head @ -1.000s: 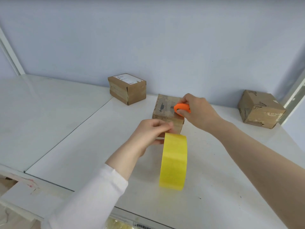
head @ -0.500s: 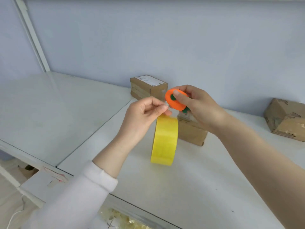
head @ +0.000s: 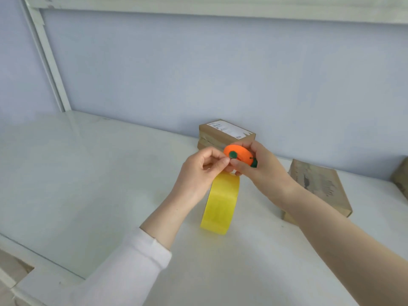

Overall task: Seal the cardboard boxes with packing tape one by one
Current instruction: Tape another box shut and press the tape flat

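Observation:
A yellow roll of packing tape [head: 220, 204] hangs on edge above the white table, held at its top by my left hand [head: 198, 171], whose fingers pinch the tape's end. My right hand [head: 258, 168] grips a small orange cutter with green parts [head: 239, 155] right against the left fingertips, over the roll. A cardboard box [head: 318, 186] lies on the table to the right, behind my right forearm. Another box with a white label [head: 225, 133] sits at the back by the wall, partly hidden by my hands.
The white table [head: 88, 184] stretches left, with a seam and a lower ledge at the front left. A third box [head: 401, 180] is cut off at the right edge. A blue wall with a white frame post [head: 46, 56] stands behind.
Both hands have lifted away from the box with the tape and cutter. The view has swung left, so the boxes now sit further right. The cutter's flat face now shows.

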Tool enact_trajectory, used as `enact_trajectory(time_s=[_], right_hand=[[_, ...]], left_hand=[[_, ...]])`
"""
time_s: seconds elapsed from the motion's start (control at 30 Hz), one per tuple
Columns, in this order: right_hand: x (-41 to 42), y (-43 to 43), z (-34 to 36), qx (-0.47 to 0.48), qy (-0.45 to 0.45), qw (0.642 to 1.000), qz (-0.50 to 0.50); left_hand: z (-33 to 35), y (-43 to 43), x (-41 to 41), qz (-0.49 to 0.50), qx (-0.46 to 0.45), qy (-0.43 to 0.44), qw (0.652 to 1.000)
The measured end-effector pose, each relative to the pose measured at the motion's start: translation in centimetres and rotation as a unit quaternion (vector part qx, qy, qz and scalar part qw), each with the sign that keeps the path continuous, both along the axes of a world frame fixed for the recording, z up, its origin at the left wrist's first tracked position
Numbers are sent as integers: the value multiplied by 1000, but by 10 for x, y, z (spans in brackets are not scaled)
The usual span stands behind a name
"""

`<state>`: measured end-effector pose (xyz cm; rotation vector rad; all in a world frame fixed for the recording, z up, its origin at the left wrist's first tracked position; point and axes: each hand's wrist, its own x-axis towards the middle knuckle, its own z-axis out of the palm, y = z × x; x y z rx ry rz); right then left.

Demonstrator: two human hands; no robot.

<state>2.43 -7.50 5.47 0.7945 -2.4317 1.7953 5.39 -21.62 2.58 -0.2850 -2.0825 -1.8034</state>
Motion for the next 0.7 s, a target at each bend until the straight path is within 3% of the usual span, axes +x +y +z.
enact_trajectory(time_s=[0.33, 0.47, 0.57, 0.7], right_hand=[[-11, -3, -5, -25, 28, 995, -89], [-12, -3, -4, -39, -7, 997, -60], [-19, 0, -2, -39, -45, 997, -55], [-35, 5, -7, 103, -50, 993, -33]], left_hand=[[-4, 2, -12, 1, -75, -29, 997], [0, -4, -17, -32, -27, -57, 998], [-3, -3, -17, -10, -68, 0, 998], [-3, 1, -21, 45, -180, 10, 983]])
